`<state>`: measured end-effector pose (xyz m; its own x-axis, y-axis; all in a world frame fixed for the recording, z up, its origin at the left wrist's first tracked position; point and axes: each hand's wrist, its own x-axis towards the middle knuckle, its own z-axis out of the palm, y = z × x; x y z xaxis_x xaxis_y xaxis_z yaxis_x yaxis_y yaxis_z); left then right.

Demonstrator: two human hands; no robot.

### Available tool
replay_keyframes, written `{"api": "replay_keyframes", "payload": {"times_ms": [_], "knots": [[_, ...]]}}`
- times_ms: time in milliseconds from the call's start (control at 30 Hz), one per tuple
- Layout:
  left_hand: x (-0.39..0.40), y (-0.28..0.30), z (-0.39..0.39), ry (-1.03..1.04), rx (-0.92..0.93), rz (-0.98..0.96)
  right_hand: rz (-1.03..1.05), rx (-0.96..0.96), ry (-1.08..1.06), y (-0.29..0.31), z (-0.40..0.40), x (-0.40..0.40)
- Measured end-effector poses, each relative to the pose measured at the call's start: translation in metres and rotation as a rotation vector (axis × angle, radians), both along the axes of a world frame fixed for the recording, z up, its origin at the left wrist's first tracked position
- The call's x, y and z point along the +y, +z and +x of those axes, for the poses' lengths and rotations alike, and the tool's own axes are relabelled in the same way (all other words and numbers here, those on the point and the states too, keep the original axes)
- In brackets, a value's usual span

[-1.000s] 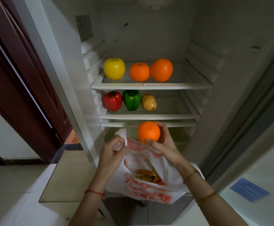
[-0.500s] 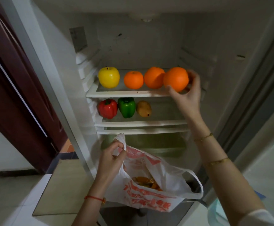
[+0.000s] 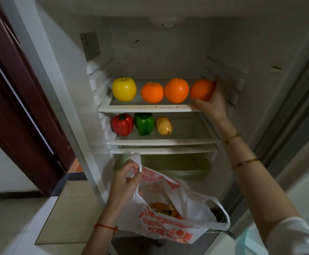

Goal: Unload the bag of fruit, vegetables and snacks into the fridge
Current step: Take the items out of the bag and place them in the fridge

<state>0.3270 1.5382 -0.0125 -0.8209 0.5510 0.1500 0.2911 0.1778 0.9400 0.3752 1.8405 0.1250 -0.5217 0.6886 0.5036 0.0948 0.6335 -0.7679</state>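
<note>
My right hand (image 3: pixel 214 100) is shut on an orange (image 3: pixel 201 90) at the right end of the fridge's top shelf (image 3: pixel 146 108). To its left on that shelf sit two more oranges (image 3: pixel 176 90) (image 3: pixel 152 92) and a yellow apple (image 3: pixel 124 89). The middle shelf (image 3: pixel 168 141) carries a red pepper (image 3: pixel 122 124), a green pepper (image 3: pixel 143 123) and a potato (image 3: pixel 163 125). My left hand (image 3: pixel 126 178) grips one handle of a white plastic bag with red print (image 3: pixel 168 223), held below the shelves. Brownish snack packets (image 3: pixel 165 210) show inside the bag.
A clear crisper drawer (image 3: pixel 175 167) lies under the lowest shelf. The dark red fridge door (image 3: pixel 17 92) stands open on the left. The right half of the middle shelf is bare. Light floor tiles lie at the lower left.
My right hand lifted the orange from above the bag up to the top shelf and has now pushed it further in, to the right of the other oranges. The left hand kept holding the bag.
</note>
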Motion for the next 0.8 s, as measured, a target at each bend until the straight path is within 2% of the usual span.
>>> {"api": "replay_keyframes", "payload": {"times_ms": [233, 333, 367, 433, 500, 600, 800], "knots": [[-0.004, -0.004, 0.002, 0.02, 0.017, -0.026, -0.008, 0.094, -0.053, -0.009, 0.018, -0.012], [-0.005, -0.003, 0.005, -0.002, 0.027, -0.005, 0.065, 0.215, -0.144, -0.025, 0.034, -0.032], [-0.006, -0.002, 0.008, -0.007, 0.038, 0.003, 0.112, 0.261, -0.144, -0.032, 0.041, -0.043], [-0.007, -0.001, 0.012, -0.015, 0.041, 0.014, 0.195, 0.255, -0.013, -0.052, 0.055, -0.067], [-0.008, -0.001, 0.015, -0.021, 0.028, 0.024, 0.247, 0.078, 0.169, -0.086, 0.067, -0.086], [-0.012, -0.002, 0.019, -0.037, 0.016, 0.028, 0.158, -0.302, 0.383, -0.153, 0.073, -0.097], [-0.021, -0.006, 0.024, -0.107, 0.005, 0.025, 0.002, -0.934, 0.542, -0.256, 0.072, -0.105]]}}
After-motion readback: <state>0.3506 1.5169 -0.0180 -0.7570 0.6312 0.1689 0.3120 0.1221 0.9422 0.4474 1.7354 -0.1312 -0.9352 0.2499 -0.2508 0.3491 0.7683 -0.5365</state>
